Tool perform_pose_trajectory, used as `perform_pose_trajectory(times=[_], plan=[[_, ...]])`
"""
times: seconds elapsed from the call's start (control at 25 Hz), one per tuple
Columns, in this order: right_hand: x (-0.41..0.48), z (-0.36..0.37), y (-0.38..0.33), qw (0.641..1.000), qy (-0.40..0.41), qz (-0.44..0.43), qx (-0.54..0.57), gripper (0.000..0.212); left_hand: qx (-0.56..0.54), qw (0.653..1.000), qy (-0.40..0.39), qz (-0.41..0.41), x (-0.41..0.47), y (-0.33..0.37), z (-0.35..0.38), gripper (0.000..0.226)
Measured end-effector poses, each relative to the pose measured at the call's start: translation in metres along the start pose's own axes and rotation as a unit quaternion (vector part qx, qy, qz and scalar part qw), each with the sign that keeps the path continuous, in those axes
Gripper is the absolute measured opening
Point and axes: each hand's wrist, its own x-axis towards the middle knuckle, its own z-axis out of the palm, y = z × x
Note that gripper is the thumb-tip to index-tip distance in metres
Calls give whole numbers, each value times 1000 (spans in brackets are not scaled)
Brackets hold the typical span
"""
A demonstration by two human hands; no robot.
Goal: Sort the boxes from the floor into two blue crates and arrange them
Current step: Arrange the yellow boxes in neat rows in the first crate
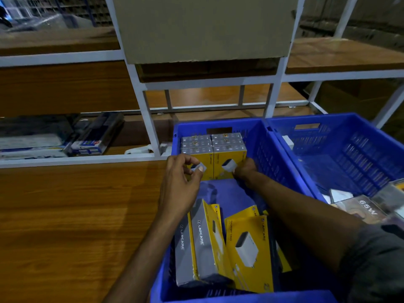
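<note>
Two blue crates stand side by side, touching along their long rims, next to a wood-grain surface (pixel 65 215). In the left crate (pixel 273 154) a block of stacked boxes (pixel 215 145) stands upright against the far wall in two columns, with grey tops and yellow fronts facing the camera. Both hands are at this block, set apart with one on each column. The left hand (pixel 181 184) has its fingers curled, with the thumb tip on the yellow front of the left column near its upper corner. Whether it actually grips the box I cannot tell. The right hand (pixel 246 169) reaches in from the right, with its thumb on the front of the right column and its fingers hidden behind the box's side, so its hold cannot be told either. At the near end of the same crate lie loose boxes (pixel 247 248) of the same yellow and grey make, tilted and leaning on one another, with bare blue floor between them and the block. The right crate (pixel 328 154) holds a few boxes marked 65W (pixel 367 209) in its near corner. Behind the crates rises a white metal rack (pixel 150 127) with wooden shelves. A cardboard sheet (pixel 203 27) hangs at its top, and dark packets (pixel 65 136) lie on its low shelf to the left.
</note>
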Motion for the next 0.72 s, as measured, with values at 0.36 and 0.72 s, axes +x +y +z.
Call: perform_pose_trajectory(times=[0.36, 0.72], plan=[[-14, -30, -38, 992, -91, -70, 48, 92, 32, 999, -3, 17, -2, -1, 0, 27], [-85, -71, -48, 986, -105, -5, -127, 34, 26, 998, -55, 10, 0, -8, 2, 14]])
